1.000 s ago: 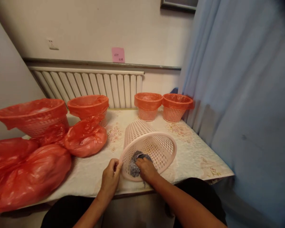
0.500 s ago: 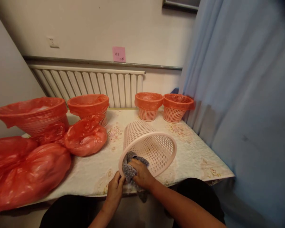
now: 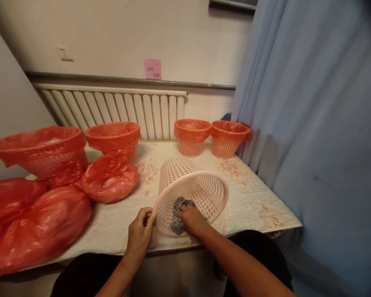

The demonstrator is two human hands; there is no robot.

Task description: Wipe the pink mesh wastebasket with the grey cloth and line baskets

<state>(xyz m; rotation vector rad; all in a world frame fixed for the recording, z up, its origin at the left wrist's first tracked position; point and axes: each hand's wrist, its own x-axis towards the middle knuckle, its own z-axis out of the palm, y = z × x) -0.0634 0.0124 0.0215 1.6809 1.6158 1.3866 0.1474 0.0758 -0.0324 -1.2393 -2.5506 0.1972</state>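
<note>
A pale pink perforated plastic basket lies tipped on its side on the table, its mouth facing me. My left hand pinches the basket's rim at the left with thumb and curled fingers. Inside the mouth, my right hand is closed on a grey speckled cloth and presses it against the lower inner wall. Part of the cloth is hidden beneath my fingers.
Red-bag-lined baskets stand at the back left and back right. Tied, filled red bags crowd the left of the flowered tablecloth. A blue curtain hangs at the right; a radiator is behind.
My right hand has moved the cloth from the left rim rightward and deeper into the basket. My left hand has shifted up and left along the rim.
</note>
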